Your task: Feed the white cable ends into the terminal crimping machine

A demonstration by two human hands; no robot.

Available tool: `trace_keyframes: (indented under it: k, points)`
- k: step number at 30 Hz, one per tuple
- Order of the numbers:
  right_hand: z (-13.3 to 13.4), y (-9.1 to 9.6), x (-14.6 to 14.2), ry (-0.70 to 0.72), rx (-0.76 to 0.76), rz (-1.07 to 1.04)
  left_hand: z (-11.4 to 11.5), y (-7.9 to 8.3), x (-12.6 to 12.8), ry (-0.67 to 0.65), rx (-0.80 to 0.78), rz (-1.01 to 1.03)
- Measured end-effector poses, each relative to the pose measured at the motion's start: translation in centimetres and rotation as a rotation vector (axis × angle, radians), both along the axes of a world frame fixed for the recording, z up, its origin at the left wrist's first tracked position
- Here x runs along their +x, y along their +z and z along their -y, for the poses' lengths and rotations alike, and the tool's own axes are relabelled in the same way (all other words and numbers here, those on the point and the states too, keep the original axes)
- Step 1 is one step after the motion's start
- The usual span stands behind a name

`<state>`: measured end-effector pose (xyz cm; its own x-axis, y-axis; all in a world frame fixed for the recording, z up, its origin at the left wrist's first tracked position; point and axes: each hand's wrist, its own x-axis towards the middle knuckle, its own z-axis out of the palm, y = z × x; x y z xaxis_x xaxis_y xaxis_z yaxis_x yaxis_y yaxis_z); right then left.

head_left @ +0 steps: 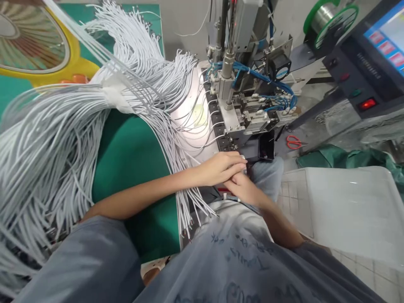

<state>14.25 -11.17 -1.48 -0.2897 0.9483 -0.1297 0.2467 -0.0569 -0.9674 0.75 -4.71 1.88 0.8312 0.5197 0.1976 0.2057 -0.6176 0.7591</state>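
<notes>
A yellow fan (75,54) is seen at far left. Beside it, a bundle of white cables (69,101) is cinched by a white tie (115,93) over the green tabletop (132,155); long axis laid roughly left to right, near ends splayed toward the lower right. Further right, single cables (210,142) are lined up at the machine (226,82), tips pointed right into it. Left hand (217,168), fingers loosely extended, is laid over right hand (244,189); right-hand opening and any hidden grip cannot be told.
</notes>
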Motion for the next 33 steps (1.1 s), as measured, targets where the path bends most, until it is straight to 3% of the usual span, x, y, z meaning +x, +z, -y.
trace_keyframes:
  k: [2, 6, 10, 14, 17, 22, 28, 30, 33]
  points:
    - [-0.8, 0.8, 1.7, -0.045, 0.052, 0.030, -0.3, 0.0, 0.0, 0.008, -0.052, -0.019]
    - [-2.2, 1.6, 3.7, -0.369, 0.076, -0.146, -0.8, -0.3, -0.1, 0.096, -0.073, 0.027]
    - [-2.4, 1.4, 2.9, -0.458, 0.032, -0.465, -1.1, -0.5, -0.3, 0.183, -0.037, 0.136]
    - [-2.4, 0.9, 1.5, -0.530, 0.111, -0.487, -1.0, -0.4, -0.3, 0.220, -0.015, 0.200]
    - [-2.5, 0.6, 1.2, -0.511, 0.245, -0.382, -0.7, -0.4, -0.1, 0.215, -0.014, 0.258]
    - [-2.4, 1.3, 2.2, -0.393, 0.339, -0.221, -0.6, -0.3, -0.1, 0.243, -0.047, 0.287]
    - [-2.9, 2.9, 3.6, -0.285, 0.421, 0.102, -1.2, -0.4, -0.8, 0.128, 0.138, 0.125]
    - [-3.1, 2.6, 3.4, -0.286, 0.391, 0.092, -1.2, -0.5, -0.8, 0.137, 0.150, 0.131]
    - [-3.0, 1.5, 2.3, -0.406, 0.333, -0.040, -0.9, -0.8, -0.3, 0.194, 0.103, 0.219]
